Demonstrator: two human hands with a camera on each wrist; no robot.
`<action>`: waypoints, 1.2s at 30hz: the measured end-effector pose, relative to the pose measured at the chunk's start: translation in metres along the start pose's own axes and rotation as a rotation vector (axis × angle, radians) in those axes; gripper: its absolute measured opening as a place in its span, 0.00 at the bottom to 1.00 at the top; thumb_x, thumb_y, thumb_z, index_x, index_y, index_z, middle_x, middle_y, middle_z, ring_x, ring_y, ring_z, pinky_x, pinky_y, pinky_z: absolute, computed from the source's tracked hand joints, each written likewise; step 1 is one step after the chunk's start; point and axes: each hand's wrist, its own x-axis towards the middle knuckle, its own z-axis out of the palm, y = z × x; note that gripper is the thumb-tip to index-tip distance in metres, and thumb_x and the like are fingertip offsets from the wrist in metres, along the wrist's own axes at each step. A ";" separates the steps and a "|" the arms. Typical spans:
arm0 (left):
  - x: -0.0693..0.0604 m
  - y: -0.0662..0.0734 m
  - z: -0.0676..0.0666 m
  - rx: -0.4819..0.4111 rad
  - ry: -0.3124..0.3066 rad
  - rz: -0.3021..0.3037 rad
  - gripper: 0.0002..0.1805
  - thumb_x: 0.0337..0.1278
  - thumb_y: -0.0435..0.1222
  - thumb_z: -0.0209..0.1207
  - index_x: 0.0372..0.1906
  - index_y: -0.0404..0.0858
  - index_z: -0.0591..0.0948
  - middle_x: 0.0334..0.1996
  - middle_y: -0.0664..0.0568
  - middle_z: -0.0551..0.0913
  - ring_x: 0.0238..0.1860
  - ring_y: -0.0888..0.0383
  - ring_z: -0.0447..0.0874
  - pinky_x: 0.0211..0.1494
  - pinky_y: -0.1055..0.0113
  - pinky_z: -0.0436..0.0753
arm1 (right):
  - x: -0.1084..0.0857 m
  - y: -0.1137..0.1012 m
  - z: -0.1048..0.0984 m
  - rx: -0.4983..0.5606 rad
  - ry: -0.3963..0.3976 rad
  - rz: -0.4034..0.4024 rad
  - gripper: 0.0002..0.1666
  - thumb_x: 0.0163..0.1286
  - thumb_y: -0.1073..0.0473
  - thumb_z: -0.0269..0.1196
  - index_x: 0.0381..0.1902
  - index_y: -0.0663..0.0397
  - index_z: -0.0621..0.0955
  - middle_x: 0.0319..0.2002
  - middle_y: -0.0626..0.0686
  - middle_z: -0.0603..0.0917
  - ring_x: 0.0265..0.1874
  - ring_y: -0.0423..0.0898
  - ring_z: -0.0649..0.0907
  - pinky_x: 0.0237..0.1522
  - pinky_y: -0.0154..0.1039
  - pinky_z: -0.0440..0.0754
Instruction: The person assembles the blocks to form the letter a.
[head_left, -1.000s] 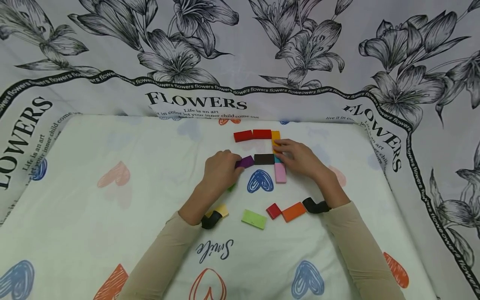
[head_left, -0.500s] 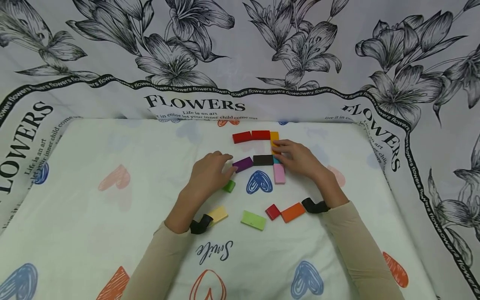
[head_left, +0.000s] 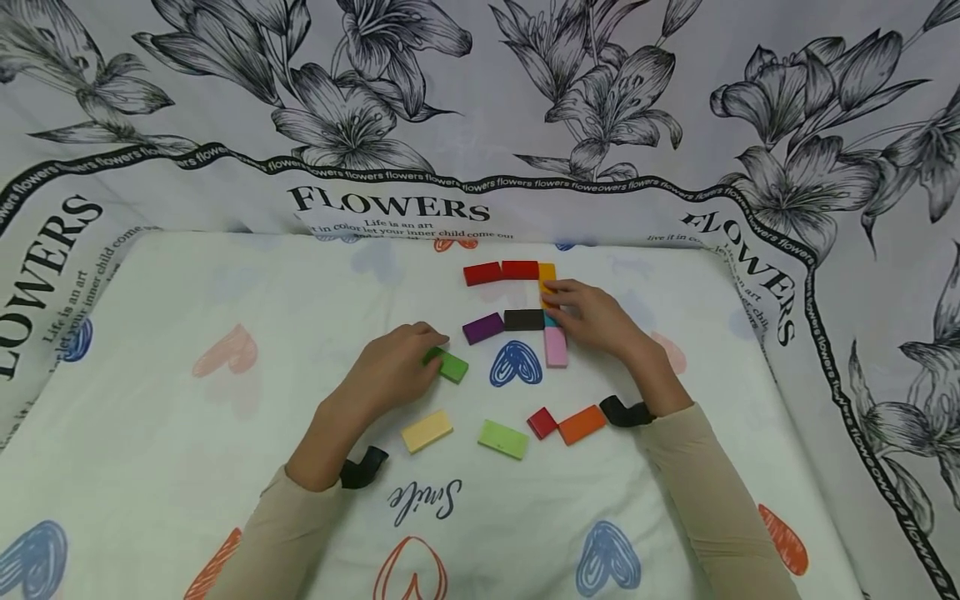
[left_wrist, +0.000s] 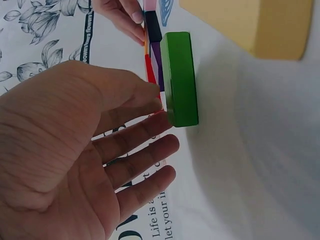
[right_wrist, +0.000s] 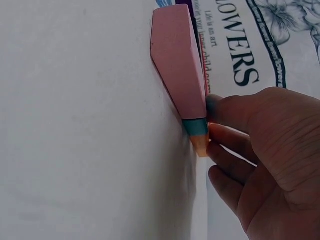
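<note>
My left hand (head_left: 393, 367) is at the left end of a green block (head_left: 452, 367); its thumb and fingertips lie close against that end, the other fingers loosely extended in the left wrist view. Whether they touch it is hard to tell. My right hand (head_left: 600, 317) rests against the right side of a joined column, fingertips at the yellow-orange block (head_left: 547, 279) and thumb by the small blue block (head_left: 551, 317), which is partly hidden. A pink block (head_left: 556, 347) continues the column downward. Leftward from it run a black block (head_left: 523, 320) and a tilted purple block (head_left: 483, 328).
Two red blocks (head_left: 520, 270) extend left from the column's top. Nearer lie a pale yellow block (head_left: 427, 431), a light green block (head_left: 503, 439), a small red block (head_left: 542, 423) and an orange block (head_left: 582, 425). A flower-printed cloth (head_left: 390, 192) rises behind.
My left hand has let go of the purple block and moved left and nearer to the green block. The right hand stays at the column.
</note>
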 end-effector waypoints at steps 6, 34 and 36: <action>-0.008 0.000 0.000 0.027 -0.037 -0.007 0.20 0.70 0.36 0.64 0.65 0.40 0.85 0.61 0.46 0.86 0.62 0.47 0.85 0.64 0.49 0.86 | -0.001 -0.001 0.000 0.005 0.005 -0.004 0.25 0.80 0.55 0.63 0.72 0.52 0.79 0.77 0.54 0.75 0.80 0.59 0.70 0.80 0.58 0.70; 0.003 0.028 0.017 -0.090 0.100 -0.297 0.17 0.60 0.48 0.74 0.32 0.37 0.86 0.20 0.50 0.77 0.24 0.55 0.74 0.28 0.67 0.67 | 0.000 -0.001 0.000 0.004 0.012 0.006 0.26 0.79 0.55 0.63 0.72 0.51 0.79 0.77 0.54 0.75 0.80 0.58 0.70 0.79 0.58 0.71; 0.001 0.030 0.020 -0.091 0.090 -0.302 0.17 0.60 0.48 0.74 0.32 0.38 0.86 0.20 0.50 0.77 0.24 0.55 0.73 0.28 0.67 0.67 | -0.002 0.000 0.002 0.005 0.000 0.014 0.26 0.79 0.55 0.63 0.72 0.51 0.79 0.77 0.54 0.75 0.80 0.59 0.70 0.79 0.58 0.71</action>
